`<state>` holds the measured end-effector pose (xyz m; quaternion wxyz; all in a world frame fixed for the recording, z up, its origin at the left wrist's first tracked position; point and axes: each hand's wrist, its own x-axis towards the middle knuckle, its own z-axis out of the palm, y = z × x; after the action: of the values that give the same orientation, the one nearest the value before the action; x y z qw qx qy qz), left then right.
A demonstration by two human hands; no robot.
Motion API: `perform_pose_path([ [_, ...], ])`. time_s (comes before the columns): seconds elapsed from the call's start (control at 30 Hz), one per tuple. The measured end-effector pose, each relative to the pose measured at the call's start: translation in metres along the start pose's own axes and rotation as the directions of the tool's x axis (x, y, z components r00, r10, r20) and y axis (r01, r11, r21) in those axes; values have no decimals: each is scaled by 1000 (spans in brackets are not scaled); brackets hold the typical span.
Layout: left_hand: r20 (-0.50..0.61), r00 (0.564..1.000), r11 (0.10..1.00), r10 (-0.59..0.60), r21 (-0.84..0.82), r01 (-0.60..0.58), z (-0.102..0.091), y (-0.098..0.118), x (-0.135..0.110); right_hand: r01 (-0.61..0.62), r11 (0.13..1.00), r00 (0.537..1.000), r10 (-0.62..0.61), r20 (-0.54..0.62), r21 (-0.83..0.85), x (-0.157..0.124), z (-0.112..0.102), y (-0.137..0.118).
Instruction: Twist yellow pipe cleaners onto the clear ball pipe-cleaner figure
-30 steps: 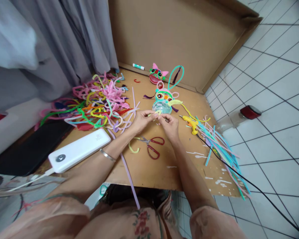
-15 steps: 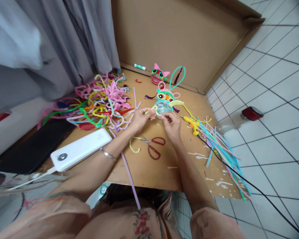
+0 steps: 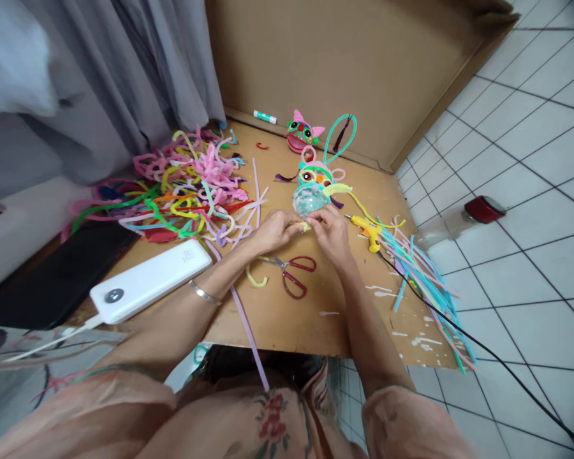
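Note:
My left hand (image 3: 278, 232) and my right hand (image 3: 330, 231) meet over the table, fingers pinched on a short pale yellow pipe cleaner (image 3: 305, 226) between them, mostly covered by the fingertips. Just beyond my fingers sits a clear, teal-tinted round piece (image 3: 310, 200). It is in front of a pipe-cleaner animal head (image 3: 317, 175) with pink loop ears and a teal hanging loop. Close to my wrists lie red-handled scissors (image 3: 294, 274), blades apart, and a curved pale yellow pipe cleaner offcut (image 3: 256, 275).
A yellow glue gun (image 3: 372, 236) trails a black cord on the right, near a bundle of pipe cleaners (image 3: 428, 287). Left stand a tangled pipe-cleaner pile (image 3: 205, 178), a white power bank (image 3: 153, 280) and a black phone (image 3: 62, 274). A finished-looking red-mouthed head (image 3: 302, 132) and glue stick (image 3: 264, 117) lie behind.
The pale yellow pipe cleaner, which curved up in front of the clear piece, is now lower and bunched between my fingers. My hands have come closer together. The view has shifted slightly.

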<state>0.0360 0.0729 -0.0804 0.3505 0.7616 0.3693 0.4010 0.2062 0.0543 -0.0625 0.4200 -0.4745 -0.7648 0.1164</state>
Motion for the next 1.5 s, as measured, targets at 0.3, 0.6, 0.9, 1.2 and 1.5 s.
perform_pose_path([
  [0.3, 169, 986, 953, -1, -297, 52, -1, -1, 0, -504, 685, 862, 439, 255, 525, 5, -2, 6],
  [0.6, -22, 990, 828, -142, -551, 107, 10, 3, 2, -442, 648, 887, 417, 197, 620, 5, 1, -3],
  [0.9, -138, 969, 835, -203, -541, 98, 12, -2, 5, -325, 754, 940, 326, 105, 570, 5, 4, -4],
  [1.2, -109, 990, 919, -86, -393, 37, 10, -1, 2, -300, 768, 930, 367, -4, 566, 5, 8, -2],
  [1.5, -243, 962, 895, -127, -445, 6, 11, 4, 3, -253, 846, 955, 296, -19, 469, 4, 7, -5],
])
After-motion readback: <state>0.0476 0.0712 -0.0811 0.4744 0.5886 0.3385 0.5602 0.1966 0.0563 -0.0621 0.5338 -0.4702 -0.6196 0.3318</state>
